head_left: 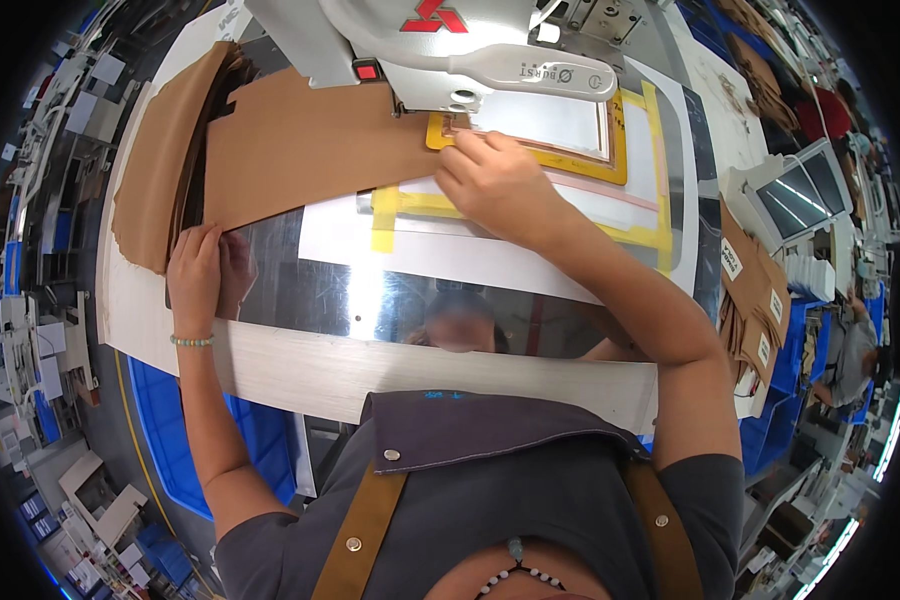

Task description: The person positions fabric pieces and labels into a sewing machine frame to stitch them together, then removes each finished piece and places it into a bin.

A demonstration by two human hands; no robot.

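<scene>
My left hand (195, 265) grips the lower left corner of a flat brown panel (310, 140), beside a pile of folded brown pieces (155, 170). My right hand (485, 180) has its fingertips pinched at the panel's right end, on the left side of a yellow template frame (615, 140); exactly what they hold is hidden. The frame lies on white boards with yellow tape (650, 170), under the white head of a sewing machine (410, 45), which covers part of the panel. A shiny metal plate (310, 290) lies beneath.
A monitor (795, 200) stands at the right, with more brown pieces (745, 290) and blue bins (785, 380) below it. A blue bin (190, 430) sits under the table's left front edge (260, 370). Other people (845, 350) are at the far right.
</scene>
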